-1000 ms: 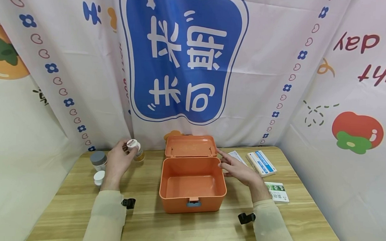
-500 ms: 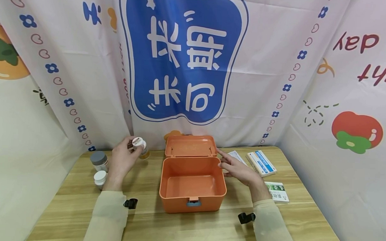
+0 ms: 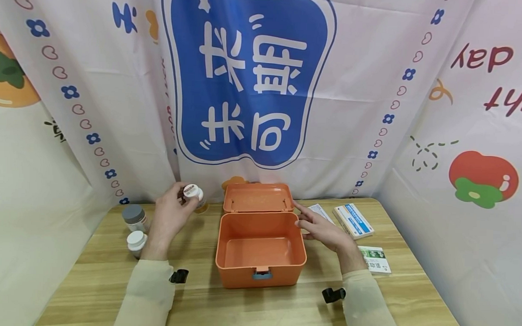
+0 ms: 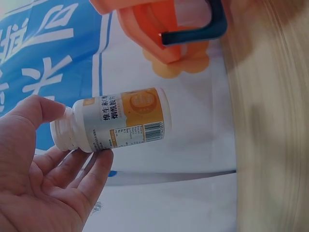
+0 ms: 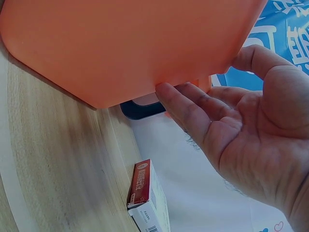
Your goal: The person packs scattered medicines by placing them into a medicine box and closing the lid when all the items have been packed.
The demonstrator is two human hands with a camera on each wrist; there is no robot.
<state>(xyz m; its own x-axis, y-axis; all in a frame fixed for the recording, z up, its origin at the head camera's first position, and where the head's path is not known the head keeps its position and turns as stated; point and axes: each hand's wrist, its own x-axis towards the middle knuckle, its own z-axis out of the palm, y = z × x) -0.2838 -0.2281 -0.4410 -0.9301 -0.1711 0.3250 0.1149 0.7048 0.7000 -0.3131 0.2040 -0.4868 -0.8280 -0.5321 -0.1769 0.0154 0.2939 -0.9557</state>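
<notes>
My left hand (image 3: 173, 212) grips a white pill bottle (image 4: 125, 121) with an orange-and-silver label by its cap end, thumb on one side and fingers on the other. In the left wrist view the bottle hangs above the wooden table. An orange lidded storage box (image 3: 261, 275) stands at the middle, its lid (image 3: 259, 199) tipped back and its inside bare. My right hand (image 3: 323, 232) holds the box at its back right corner: the thumb is over the rim, and the fingers lie against the outer wall in the right wrist view.
Left of the box stand a grey-capped bottle (image 3: 135, 217) and a white bottle (image 3: 136, 242). At right lie a blue-and-white medicine box (image 3: 353, 221), a green-and-white box (image 3: 376, 260) and another carton (image 3: 321, 213), partly behind my hand. Printed cloth (image 3: 349, 99) closes off the back and sides.
My left hand has moved right toward the box, carrying the pill bottle away from the two other bottles. My right hand and the box have stayed in place.
</notes>
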